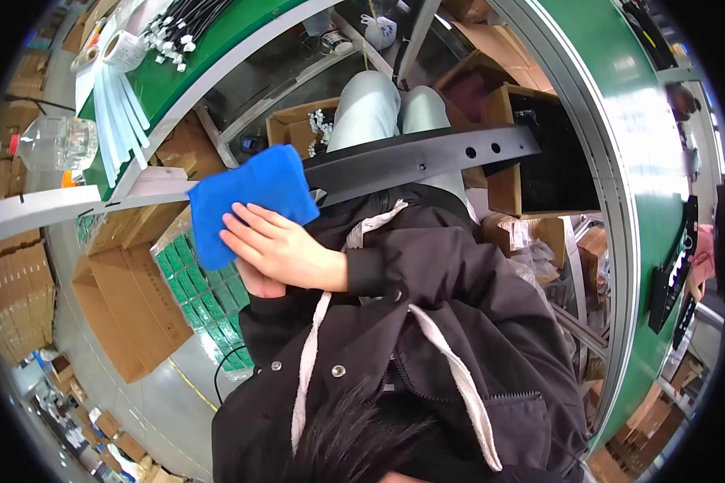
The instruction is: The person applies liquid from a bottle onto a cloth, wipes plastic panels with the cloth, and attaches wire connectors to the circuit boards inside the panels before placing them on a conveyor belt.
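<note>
A blue cloth (254, 181) is draped over a long curved black bar (395, 165) with round holes near its right end. The bar lies across my lap, above my thighs. My right hand (278, 249) reaches over to the left and presses the cloth, fingers together on its front and thumb out of sight. Just beneath it, my left hand (259, 282) shows only in part; its fingers are hidden behind the cloth and the right hand. Left of the cloth a pale, notched strip (40, 213) extends outward; whether it belongs to the same bar is hidden.
Green worktops (217, 48) stand left and right, with cable bundles (181, 28) and a tape roll (125, 50) on the left one. A clear bottle (56, 143) stands at left. An open carton (129, 314) and green packs (197, 282) lie below. A box (503, 189) sits at right.
</note>
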